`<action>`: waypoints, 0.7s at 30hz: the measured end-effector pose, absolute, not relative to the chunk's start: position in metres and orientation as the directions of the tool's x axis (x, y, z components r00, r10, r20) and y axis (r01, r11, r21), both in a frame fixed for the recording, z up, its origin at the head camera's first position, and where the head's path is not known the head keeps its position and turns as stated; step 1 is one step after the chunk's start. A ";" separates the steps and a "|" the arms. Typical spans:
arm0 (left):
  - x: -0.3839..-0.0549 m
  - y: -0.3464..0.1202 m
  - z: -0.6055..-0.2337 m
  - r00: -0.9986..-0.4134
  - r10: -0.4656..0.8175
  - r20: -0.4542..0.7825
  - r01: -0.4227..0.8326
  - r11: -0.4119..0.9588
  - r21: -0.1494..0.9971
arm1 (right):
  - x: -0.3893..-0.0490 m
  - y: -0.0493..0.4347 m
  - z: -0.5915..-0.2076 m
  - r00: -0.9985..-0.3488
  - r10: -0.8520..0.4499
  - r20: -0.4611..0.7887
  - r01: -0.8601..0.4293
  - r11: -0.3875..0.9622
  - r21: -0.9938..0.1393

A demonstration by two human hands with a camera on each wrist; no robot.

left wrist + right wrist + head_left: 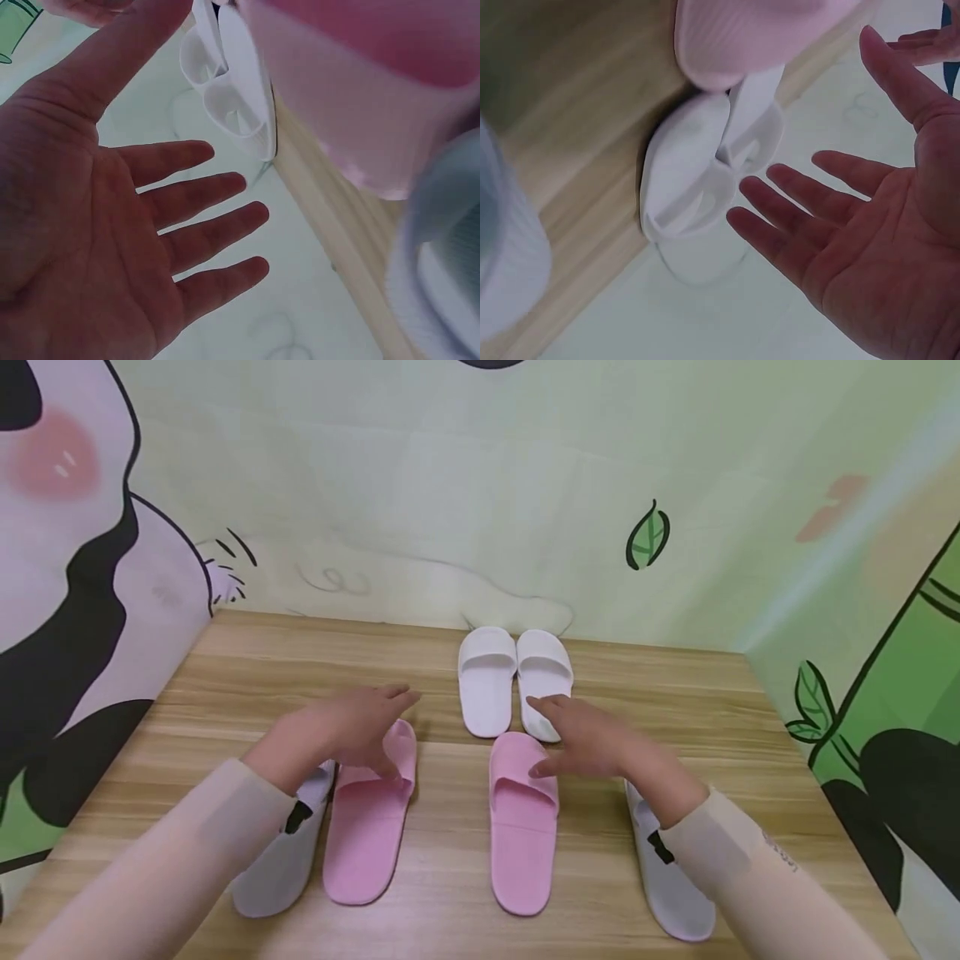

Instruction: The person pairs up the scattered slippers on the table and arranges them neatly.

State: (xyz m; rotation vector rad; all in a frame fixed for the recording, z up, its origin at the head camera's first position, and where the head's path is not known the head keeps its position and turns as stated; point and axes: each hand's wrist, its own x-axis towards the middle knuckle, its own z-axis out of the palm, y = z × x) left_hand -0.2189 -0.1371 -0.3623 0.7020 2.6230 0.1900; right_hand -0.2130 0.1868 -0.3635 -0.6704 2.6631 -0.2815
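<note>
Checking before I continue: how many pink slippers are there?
2: the left pink slipper, partly behind the left hand, and the right pink slipper, partly behind the right hand.

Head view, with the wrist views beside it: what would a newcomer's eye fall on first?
Most likely the two pink slippers, standing apart mid-surface on the wood grain, with the left hand and right hand open around their front ends. Next, probably, the white slippers, side by side near the back wall. The large black-and-white cartoon figure at far left also stands out.
</note>
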 end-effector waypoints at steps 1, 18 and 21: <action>-0.214 -0.140 -0.364 -0.786 0.506 -0.355 0.446 0.862 0.240 | -0.210 0.186 -0.366 -0.811 -0.493 -0.315 -0.416 0.864 -0.282; -0.185 -0.161 -0.390 -0.794 0.556 -0.246 0.489 0.824 0.287 | -0.186 0.176 -0.395 -0.776 -0.542 -0.323 -0.464 0.837 -0.290; -0.185 -0.162 -0.392 -0.785 0.582 -0.212 0.523 0.806 0.278 | -0.185 0.175 -0.396 -0.783 -0.544 -0.303 -0.472 0.836 -0.281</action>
